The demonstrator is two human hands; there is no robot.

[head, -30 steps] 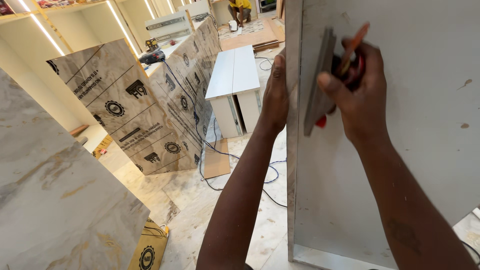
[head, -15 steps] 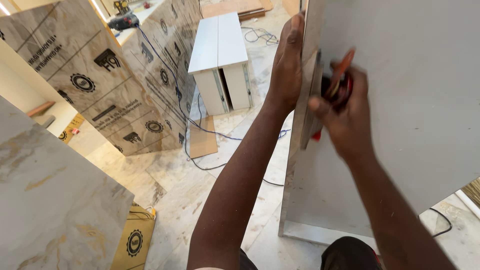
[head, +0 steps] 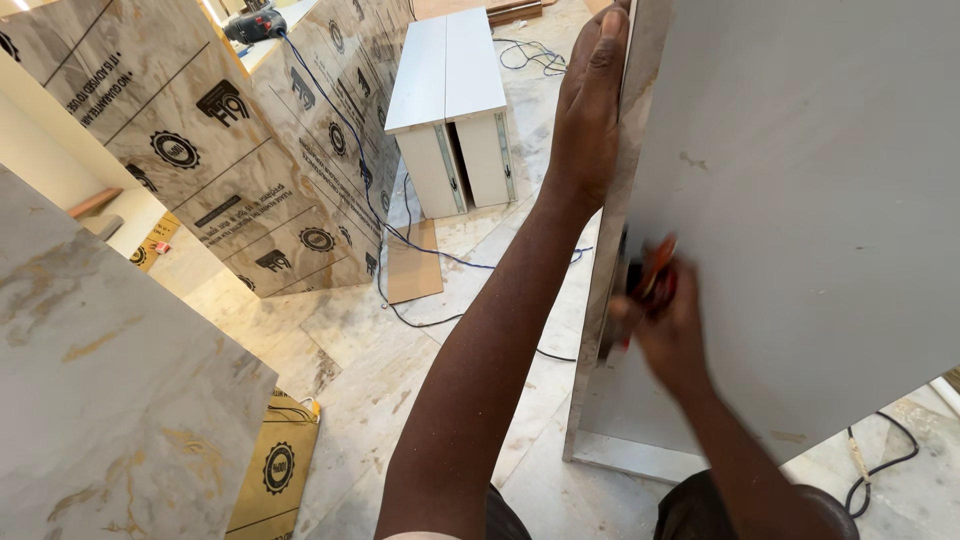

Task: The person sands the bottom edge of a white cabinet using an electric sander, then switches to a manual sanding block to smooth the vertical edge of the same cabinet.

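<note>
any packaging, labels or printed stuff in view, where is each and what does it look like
Printed protective film: covers the slanted cabinet panels upper left, marble-toned with black round emblems and text blocks.
Yellow-brown flat package: on the floor at bottom left, black round emblem.
Second yellow-brown package: on the floor at left, partly hidden by a panel.
</note>
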